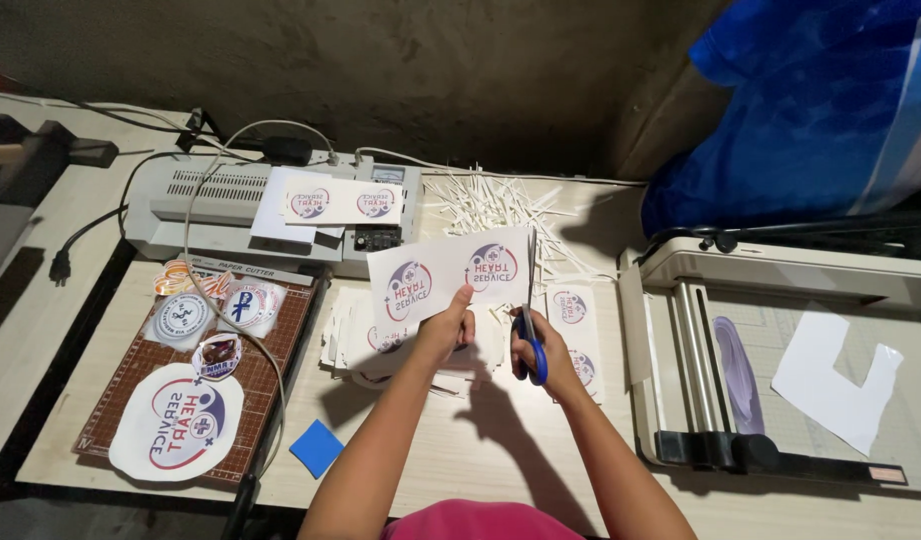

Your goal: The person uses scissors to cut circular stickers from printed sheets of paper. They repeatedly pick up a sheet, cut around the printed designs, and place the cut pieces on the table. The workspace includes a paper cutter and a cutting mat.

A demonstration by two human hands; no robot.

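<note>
- The left hand (447, 325) pinches the printed sheet (449, 273) at its lower edge and holds it up above the sticker stack (366, 340).
- The right hand (537, 352) grips the blue-handled scissors (531, 345), blades pointing up along the sheet's right edge.
- The sheet's long axis runs left to right.

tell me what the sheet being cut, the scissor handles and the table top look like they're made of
Printed sheet: thin white paper or card, stiff enough to stand upright; finish unclear. Scissor handles: smooth blue plastic, by the look. Table top: pale wood-grain board, probably laminate, matte.

R hand (537, 352) w/ scissors (530, 340), sheet (449, 276)
</note>
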